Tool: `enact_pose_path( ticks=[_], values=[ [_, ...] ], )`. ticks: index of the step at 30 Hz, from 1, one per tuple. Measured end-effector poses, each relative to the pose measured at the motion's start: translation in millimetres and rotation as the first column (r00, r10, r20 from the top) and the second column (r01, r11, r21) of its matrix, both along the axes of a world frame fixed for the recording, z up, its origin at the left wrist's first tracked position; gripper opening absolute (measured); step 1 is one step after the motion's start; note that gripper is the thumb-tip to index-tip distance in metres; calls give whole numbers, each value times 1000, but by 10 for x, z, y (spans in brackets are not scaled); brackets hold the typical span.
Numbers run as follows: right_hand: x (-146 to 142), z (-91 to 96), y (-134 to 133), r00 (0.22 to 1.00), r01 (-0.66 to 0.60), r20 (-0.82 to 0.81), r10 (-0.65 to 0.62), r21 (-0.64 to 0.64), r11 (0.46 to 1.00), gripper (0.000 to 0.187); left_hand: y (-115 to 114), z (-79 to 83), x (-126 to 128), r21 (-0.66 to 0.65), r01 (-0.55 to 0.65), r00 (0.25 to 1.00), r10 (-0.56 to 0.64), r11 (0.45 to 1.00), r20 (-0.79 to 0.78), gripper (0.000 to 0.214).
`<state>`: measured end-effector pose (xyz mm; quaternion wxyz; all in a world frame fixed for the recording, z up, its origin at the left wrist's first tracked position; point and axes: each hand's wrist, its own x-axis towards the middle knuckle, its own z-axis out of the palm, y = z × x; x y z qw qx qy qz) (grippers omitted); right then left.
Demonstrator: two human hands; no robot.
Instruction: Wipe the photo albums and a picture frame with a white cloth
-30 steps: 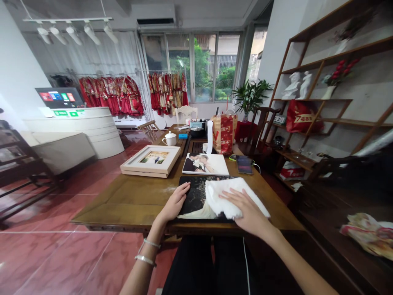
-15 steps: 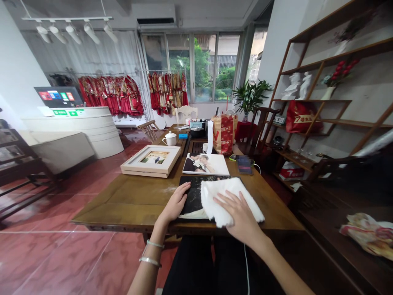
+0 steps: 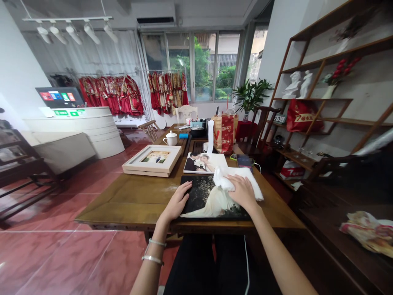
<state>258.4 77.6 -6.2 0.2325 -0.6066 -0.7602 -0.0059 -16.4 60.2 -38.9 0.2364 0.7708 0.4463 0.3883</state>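
A dark photo panel (image 3: 196, 190) with a pale flowing gown printed on it lies flat at the table's front edge. My left hand (image 3: 178, 200) rests on its left edge, fingers stretched out and holding nothing. Toward the panel's upper right, my right hand (image 3: 242, 190) presses and grips a bunched white towel (image 3: 252, 180). The towel and hand cover the panel's upper right part. Just behind lies a smaller photo panel (image 3: 192, 164) of a couple, its right corner overlapped by the towel.
On the wooden table (image 3: 123, 200) are a pale picture frame (image 3: 132, 167), a white lidded cup (image 3: 171, 138), a red-and-brown paper bag (image 3: 226, 135) and a phone (image 3: 245, 159) with a cable. A shelf unit (image 3: 322, 67) stands to the right, a dark chair (image 3: 24, 172) to the left.
My right hand has slid the towel away from me and slightly rightward, bunching it and uncovering the printed gown. My left hand stays at the panel's left edge.
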Motion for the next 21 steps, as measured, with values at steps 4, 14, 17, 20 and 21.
enact_pose_path(
  ticks=[4, 14, 17, 20, 21],
  values=[
    [-137, -11, -220, 996, -84, 23, 84, -7, 996, 61, -1, 2, 1, 3, 0, 1000, 0, 1000, -8, 38],
    [8, -2, -976, 918, -396, -47, 394, -59, 916, 75, -6, 5, 14, -2, -11, 1000, 11, 1000, -2, 39],
    [144, -22, -741, 962, -269, -58, 267, -24, 963, 65, 1, -2, 6, 2, 1, 1000, -1, 1000, 2, 39],
    [150, -7, -399, 996, -79, -35, 79, 2, 997, 52, 4, -13, -2, 7, 4, 1000, -4, 1000, 15, 39],
    [119, 6, -291, 999, -22, -26, 22, 4, 1000, 49, 4, -15, -3, 9, 5, 1000, -5, 1000, 18, 38]
  ],
)
